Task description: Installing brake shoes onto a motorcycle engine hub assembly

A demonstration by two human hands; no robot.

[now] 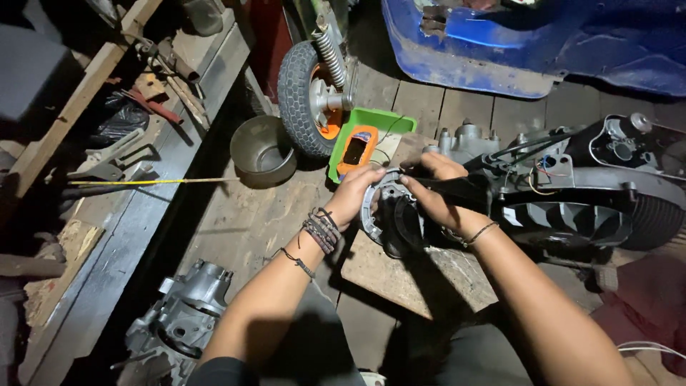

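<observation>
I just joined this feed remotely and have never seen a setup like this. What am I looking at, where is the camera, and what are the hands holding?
The single picture comes from a camera on the person's head, looking down at a wooden floor. The left hand and right hand both grip a round metal plate at the end of a scooter engine that rests on a board. Nearby are an orange meter on a green tray, a metal bowl, a small wheel and an engine casing.

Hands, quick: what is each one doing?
Left hand: gripping the round grey metal plate.
Right hand: closed on the black engine part.
</observation>
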